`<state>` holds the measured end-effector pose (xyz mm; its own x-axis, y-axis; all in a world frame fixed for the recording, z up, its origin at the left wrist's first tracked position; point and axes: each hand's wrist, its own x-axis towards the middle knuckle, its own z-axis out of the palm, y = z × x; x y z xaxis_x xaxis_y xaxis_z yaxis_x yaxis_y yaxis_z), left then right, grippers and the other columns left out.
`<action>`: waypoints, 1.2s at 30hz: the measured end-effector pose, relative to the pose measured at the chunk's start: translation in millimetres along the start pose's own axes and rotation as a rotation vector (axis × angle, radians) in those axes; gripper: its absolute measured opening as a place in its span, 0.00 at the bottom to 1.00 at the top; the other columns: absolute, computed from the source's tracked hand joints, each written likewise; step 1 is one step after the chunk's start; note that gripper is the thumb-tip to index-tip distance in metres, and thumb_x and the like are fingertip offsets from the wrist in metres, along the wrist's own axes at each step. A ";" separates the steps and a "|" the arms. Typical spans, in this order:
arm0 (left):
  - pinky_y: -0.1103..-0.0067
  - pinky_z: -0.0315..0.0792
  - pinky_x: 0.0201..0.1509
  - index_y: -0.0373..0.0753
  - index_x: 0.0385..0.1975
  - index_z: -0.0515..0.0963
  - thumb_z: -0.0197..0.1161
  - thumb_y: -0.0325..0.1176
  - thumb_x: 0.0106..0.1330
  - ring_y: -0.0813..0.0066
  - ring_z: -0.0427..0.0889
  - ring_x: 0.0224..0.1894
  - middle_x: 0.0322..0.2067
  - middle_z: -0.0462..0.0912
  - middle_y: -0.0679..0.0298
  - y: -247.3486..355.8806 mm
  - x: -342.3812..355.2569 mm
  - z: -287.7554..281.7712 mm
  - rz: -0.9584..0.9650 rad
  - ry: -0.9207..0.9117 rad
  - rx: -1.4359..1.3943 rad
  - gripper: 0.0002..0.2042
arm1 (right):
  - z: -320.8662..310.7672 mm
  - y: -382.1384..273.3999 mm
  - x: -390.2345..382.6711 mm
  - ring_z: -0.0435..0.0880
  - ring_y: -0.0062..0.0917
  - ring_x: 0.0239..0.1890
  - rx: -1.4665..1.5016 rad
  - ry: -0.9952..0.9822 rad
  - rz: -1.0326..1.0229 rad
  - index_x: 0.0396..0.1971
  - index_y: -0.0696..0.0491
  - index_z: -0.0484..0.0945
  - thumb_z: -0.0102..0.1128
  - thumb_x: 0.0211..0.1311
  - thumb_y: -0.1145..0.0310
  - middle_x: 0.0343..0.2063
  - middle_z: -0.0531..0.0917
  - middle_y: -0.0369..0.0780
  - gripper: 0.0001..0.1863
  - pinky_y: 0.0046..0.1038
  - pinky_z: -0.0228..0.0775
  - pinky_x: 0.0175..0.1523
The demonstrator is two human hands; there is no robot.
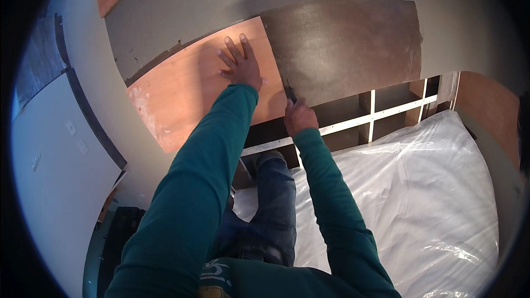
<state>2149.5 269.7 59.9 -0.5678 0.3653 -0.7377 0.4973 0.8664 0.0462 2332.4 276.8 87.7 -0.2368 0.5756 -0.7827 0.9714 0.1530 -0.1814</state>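
Note:
My left hand (242,67) lies flat with spread fingers on an orange-brown wood-look panel (182,85) set against the wall. Close to that panel's lower right edge, my right hand (301,117) is closed around a slim dark hand tool (292,95). The tool's thin tip points up along the seam between the orange panel and a dark brown panel (348,44). My fist hides most of its handle, so its exact kind cannot be made out. Pale smudges mark the orange panel's lower left part.
Below the panels runs a pale slatted frame (370,117) with dark openings. A mattress-like block wrapped in clear plastic (397,204) fills the lower right. My leg (276,204) is bent against the frame. At left is a white door-like panel (66,154); another orange panel (488,113) stands far right.

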 end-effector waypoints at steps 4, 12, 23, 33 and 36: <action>0.36 0.50 0.65 0.50 0.71 0.25 0.77 0.37 0.50 0.30 0.23 0.70 0.70 0.17 0.45 -0.7 -1.2 -0.3 0.011 0.005 -0.021 0.62 | -8.7 -23.1 12.8 0.81 0.57 0.39 0.048 0.033 0.003 0.41 0.61 0.68 0.44 0.69 0.52 0.34 0.81 0.61 0.23 0.51 0.74 0.46; 0.36 0.49 0.65 0.50 0.72 0.26 0.77 0.38 0.50 0.30 0.23 0.71 0.71 0.18 0.45 -0.5 -0.5 1.8 0.009 0.026 -0.025 0.62 | 6.9 -4.3 3.2 0.81 0.58 0.38 0.034 0.014 0.041 0.42 0.60 0.66 0.45 0.69 0.52 0.32 0.81 0.61 0.22 0.52 0.74 0.45; 0.37 0.50 0.65 0.47 0.72 0.27 0.77 0.41 0.48 0.31 0.26 0.71 0.71 0.20 0.44 1.4 -0.2 -2.8 -0.008 0.030 0.000 0.63 | -35.2 -77.8 68.9 0.81 0.58 0.39 0.166 0.156 -0.126 0.39 0.61 0.67 0.44 0.69 0.52 0.33 0.81 0.61 0.22 0.52 0.72 0.46; 0.37 0.51 0.65 0.46 0.72 0.26 0.78 0.44 0.46 0.30 0.27 0.71 0.71 0.20 0.44 2.3 3.7 -8.4 -0.011 -0.026 0.037 0.65 | -47.0 -125.4 118.9 0.81 0.56 0.40 0.176 0.139 -0.152 0.40 0.64 0.71 0.42 0.70 0.52 0.35 0.80 0.62 0.25 0.49 0.73 0.48; 0.37 0.50 0.65 0.46 0.71 0.26 0.78 0.44 0.47 0.30 0.26 0.71 0.71 0.19 0.45 2.1 4.6 -9.2 -0.007 -0.050 0.014 0.65 | -45.5 -125.5 120.5 0.81 0.56 0.40 0.162 0.142 -0.158 0.39 0.64 0.71 0.42 0.71 0.52 0.34 0.80 0.62 0.25 0.49 0.73 0.47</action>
<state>2141.9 276.3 62.8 -0.5376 0.3414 -0.7710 0.5027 0.8639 0.0319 2181.3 363.5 43.2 -0.3747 0.6632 -0.6479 0.9091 0.1258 -0.3971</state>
